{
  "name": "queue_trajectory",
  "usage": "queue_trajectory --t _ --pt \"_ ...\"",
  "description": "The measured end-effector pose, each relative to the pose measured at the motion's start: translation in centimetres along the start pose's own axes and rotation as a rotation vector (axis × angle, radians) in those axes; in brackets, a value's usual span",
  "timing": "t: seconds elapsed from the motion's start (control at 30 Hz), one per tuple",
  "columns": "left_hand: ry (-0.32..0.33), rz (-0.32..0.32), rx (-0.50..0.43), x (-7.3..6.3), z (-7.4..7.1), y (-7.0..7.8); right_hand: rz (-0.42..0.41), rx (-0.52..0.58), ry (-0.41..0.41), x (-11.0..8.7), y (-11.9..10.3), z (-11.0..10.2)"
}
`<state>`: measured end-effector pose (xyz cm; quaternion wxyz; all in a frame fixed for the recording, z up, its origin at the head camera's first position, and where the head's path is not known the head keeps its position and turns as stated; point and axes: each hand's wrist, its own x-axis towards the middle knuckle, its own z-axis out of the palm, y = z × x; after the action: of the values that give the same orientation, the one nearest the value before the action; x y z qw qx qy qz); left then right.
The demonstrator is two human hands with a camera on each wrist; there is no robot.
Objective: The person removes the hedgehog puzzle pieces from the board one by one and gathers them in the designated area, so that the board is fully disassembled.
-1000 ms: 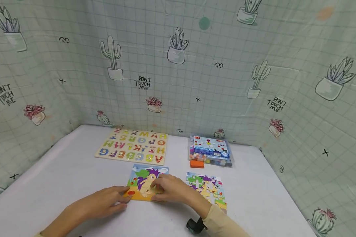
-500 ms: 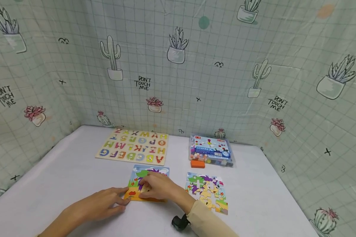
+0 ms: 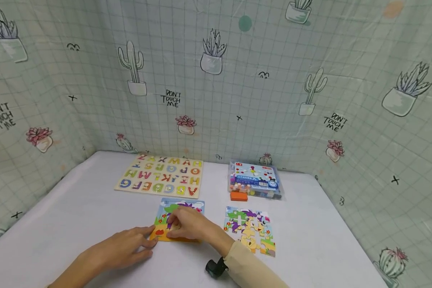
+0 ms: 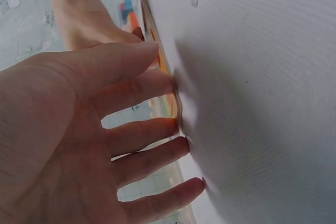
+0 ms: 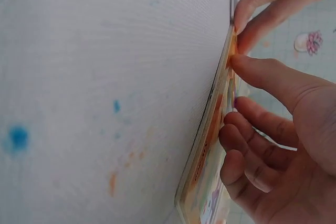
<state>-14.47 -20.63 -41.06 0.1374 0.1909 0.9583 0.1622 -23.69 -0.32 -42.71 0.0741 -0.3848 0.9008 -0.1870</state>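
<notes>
My left hand [image 3: 127,248] has its fingers extended, with fingertips at the left front edge of a wooden jigsaw board [image 3: 162,210] that carries a cartoon picture. In the left wrist view, those fingers [image 4: 149,157] are spread along the board's edge. Over the board's middle, my right hand [image 3: 191,226] is bent downward. Its thumb and index finger [image 5: 265,119] pinch a small puzzle piece [image 5: 231,88] at the board's surface, mostly hidden by the fingers. A partly assembled jigsaw [image 3: 252,226] with gaps between pieces lies to the right, beside the right forearm.
An alphabet board [image 3: 162,176] lies behind the jigsaw board. At the back right is a clear plastic box [image 3: 255,180] with a printed card, and an orange block [image 3: 239,196] stands in front of it. A black wrist camera [image 3: 216,268] hangs beneath the right sleeve.
My right hand has moved left across the board, uncovering more of the jigsaw on the right. The left hand has stayed at the board's edge. The head view has shifted slightly.
</notes>
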Motion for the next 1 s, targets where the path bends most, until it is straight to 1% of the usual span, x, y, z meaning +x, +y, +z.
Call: queue_trajectory --t 0.17,0.43,0.67,0.8,0.9,1.0 --pt "0.007 -0.002 0.013 0.13 -0.12 0.02 0.013 0.059 0.004 0.04 -0.11 -0.23" --pt "0.020 0.031 0.002 0.14 0.00 -0.25 -0.022 0.146 0.021 0.06 -0.03 0.00" --pt "0.019 0.010 -0.007 0.21 0.12 -0.17 -0.013 0.208 0.048 0.08 -0.10 0.44" --pt "0.022 0.012 -0.008 0.16 0.16 -0.13 -0.002 0.249 0.046 0.10 -0.21 0.62" --pt "0.022 -0.002 -0.005 0.16 0.17 -0.08 0.004 0.249 0.045 0.08 -0.35 0.55" --pt "0.021 -0.017 -0.004 0.22 0.15 -0.03 0.001 0.226 0.052 0.12 -0.46 0.42"
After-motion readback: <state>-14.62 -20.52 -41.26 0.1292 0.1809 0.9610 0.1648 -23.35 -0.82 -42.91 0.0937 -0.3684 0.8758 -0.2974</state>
